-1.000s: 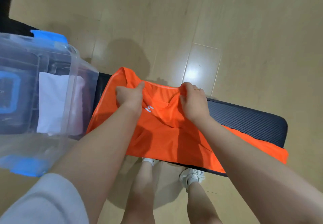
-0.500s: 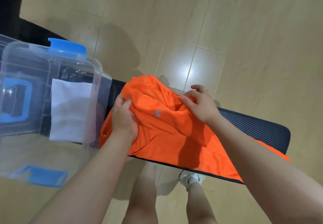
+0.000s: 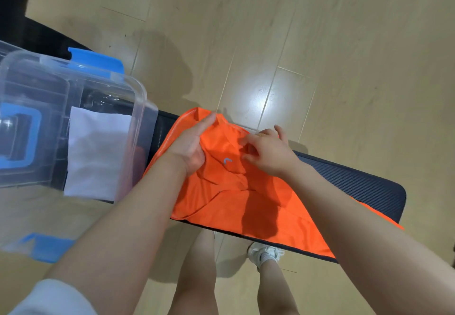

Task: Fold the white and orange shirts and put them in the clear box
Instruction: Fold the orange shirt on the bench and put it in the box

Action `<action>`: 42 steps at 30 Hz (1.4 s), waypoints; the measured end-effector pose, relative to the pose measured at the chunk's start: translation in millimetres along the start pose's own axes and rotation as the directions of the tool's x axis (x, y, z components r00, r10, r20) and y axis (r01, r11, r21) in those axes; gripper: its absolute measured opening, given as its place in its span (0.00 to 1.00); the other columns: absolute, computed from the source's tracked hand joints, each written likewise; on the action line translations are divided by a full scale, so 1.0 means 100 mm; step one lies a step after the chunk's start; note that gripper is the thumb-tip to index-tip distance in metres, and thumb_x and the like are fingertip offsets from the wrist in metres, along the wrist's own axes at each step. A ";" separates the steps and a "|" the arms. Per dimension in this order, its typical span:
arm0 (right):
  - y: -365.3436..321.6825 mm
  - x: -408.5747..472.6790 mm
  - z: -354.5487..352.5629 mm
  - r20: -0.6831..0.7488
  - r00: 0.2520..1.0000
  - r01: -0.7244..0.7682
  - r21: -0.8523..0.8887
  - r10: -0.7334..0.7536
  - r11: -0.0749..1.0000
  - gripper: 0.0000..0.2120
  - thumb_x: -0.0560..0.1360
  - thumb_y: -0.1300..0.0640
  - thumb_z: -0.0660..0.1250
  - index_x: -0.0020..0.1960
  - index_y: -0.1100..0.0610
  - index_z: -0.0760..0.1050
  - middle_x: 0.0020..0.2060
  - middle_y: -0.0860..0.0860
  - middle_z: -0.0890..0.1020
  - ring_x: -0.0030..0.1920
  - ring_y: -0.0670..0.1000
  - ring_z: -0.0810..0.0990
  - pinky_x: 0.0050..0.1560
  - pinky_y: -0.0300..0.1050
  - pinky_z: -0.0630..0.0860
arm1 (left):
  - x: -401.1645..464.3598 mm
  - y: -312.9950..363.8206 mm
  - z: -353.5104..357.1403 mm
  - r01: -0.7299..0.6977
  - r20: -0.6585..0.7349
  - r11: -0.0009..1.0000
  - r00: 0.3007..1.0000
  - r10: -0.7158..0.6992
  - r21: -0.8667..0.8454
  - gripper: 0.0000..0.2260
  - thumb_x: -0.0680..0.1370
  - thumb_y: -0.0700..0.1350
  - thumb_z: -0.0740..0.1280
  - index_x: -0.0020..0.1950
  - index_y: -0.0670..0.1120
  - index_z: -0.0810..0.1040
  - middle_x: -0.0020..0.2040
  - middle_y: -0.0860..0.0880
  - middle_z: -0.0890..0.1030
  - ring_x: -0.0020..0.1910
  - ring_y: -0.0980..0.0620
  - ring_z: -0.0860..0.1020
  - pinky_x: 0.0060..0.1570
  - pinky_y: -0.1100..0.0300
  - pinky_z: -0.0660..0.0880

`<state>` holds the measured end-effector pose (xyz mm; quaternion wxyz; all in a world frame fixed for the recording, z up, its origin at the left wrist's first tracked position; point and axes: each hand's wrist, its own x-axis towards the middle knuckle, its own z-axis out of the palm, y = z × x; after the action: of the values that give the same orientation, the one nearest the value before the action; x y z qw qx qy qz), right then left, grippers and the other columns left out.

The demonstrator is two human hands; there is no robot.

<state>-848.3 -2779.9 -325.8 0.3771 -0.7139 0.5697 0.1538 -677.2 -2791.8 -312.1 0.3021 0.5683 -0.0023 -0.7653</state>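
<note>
Left hand (image 3: 189, 147) and right hand (image 3: 267, 153) both pinch the orange shirt (image 3: 236, 199) — bunched beneath them.

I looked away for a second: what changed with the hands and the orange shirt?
The left hand has shifted its grip on the orange shirt, thumb now stretched to the far edge. The right hand has moved inward, pinching fabric near the middle. The white shirt stays in the clear box; the orange shirt stays on the bench.

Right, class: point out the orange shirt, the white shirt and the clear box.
orange shirt (image 3: 236, 199), head view, creased front panel.
white shirt (image 3: 96, 152), head view, middle of the folded cloth.
clear box (image 3: 138, 88), head view, rounded rim corner.
</note>
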 end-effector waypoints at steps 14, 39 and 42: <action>0.36 -0.04 0.19 -0.134 0.862 -0.443 0.271 0.489 0.855 0.19 0.74 0.50 0.65 0.62 0.57 0.73 0.59 0.58 0.77 0.62 0.61 0.72 0.61 0.53 0.68 | 0.09 -0.21 -0.31 -0.105 -0.249 0.362 0.551 0.797 0.926 0.25 0.71 0.41 0.70 0.65 0.36 0.68 0.60 0.35 0.72 0.59 0.37 0.70 0.62 0.52 0.62; 0.03 -0.67 0.14 -0.312 0.929 -0.131 0.219 0.197 0.967 0.06 0.70 0.64 0.63 0.47 0.61 0.73 0.44 0.59 0.77 0.47 0.61 0.76 0.43 0.53 0.71 | -0.18 0.21 -0.20 0.029 0.395 -0.984 0.913 0.098 0.177 0.02 0.58 0.44 0.68 0.25 0.46 0.78 0.23 0.49 0.75 0.39 0.46 0.76 0.51 0.54 0.69; -0.05 -0.76 0.41 -0.201 0.969 -0.120 0.123 0.143 0.985 0.07 0.72 0.64 0.60 0.49 0.62 0.72 0.46 0.60 0.76 0.48 0.62 0.76 0.44 0.54 0.73 | -0.18 -0.08 -0.42 0.019 0.233 -0.924 0.965 0.117 0.382 0.10 0.46 0.46 0.72 0.21 0.45 0.74 0.18 0.52 0.70 0.22 0.51 0.72 0.31 0.62 0.57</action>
<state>-857.5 -2697.2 -302.2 0.3430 -0.6647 0.6599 0.0712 -640.7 -2763.0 -314.5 -0.3976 0.4292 -0.8064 -0.0863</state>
